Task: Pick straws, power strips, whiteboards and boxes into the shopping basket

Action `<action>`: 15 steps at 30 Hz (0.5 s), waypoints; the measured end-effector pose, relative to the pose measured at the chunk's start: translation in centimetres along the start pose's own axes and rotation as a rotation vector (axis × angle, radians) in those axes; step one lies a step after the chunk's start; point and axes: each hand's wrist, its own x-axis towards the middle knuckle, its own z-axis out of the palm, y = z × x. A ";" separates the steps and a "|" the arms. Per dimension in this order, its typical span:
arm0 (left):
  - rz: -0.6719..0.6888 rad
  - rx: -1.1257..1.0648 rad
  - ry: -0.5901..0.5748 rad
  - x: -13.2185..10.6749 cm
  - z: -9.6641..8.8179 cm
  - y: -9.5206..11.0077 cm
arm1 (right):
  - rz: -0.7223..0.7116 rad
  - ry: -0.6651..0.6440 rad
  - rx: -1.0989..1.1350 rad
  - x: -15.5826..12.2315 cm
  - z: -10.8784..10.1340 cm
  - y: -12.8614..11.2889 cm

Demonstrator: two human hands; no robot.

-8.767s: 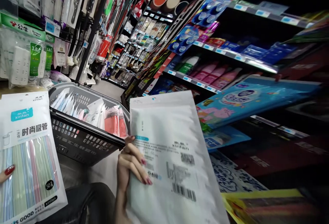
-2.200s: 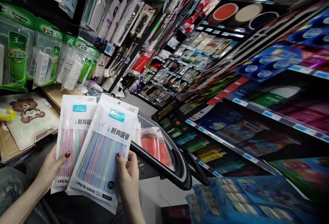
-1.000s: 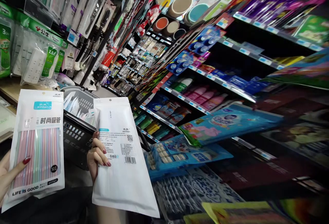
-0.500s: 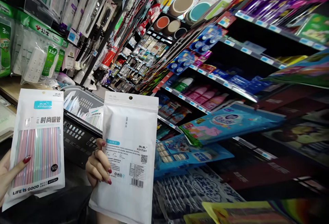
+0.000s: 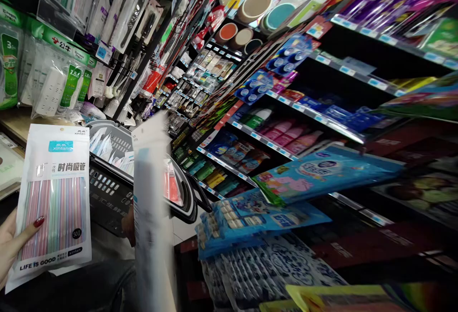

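Note:
My left hand [image 5: 12, 243] grips a white packet of pastel drinking straws [image 5: 53, 202] at the lower left, thumb across its front. A second white packet [image 5: 152, 216] stands edge-on and blurred in the lower middle. My right hand [image 5: 128, 223] is almost wholly hidden behind it and holds it from the back. Between the two packets sits a dark shopping basket [image 5: 107, 190] with white and red packets inside.
Store shelves [image 5: 315, 116] packed with bottles, blue packs and boxes run along the right. Hanging power strips [image 5: 53, 85] and utensils fill the rack at the left. Blue packs [image 5: 250, 216] lie on the lower shelf close to the blurred packet.
The packet in my right hand has turned from back-facing to edge-on and blurs with motion. The left hand and its straw packet have stayed put.

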 end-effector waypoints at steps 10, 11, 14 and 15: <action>-0.008 -0.015 -0.002 0.4 -0.2 -0.2 | 0.085 0.317 0.247 -1.8 -1.9 -1.3; -0.010 -0.023 -0.001 0.4 -0.1 -0.2 | 0.087 0.327 0.304 -1.7 -2.0 -1.3; -0.014 -0.044 -0.004 0.4 -0.1 -0.1 | 0.173 0.239 0.712 -1.5 -2.2 -1.3; -0.015 -0.045 -0.002 0.4 -0.2 -0.1 | 0.215 0.175 0.885 -1.5 -2.2 -1.3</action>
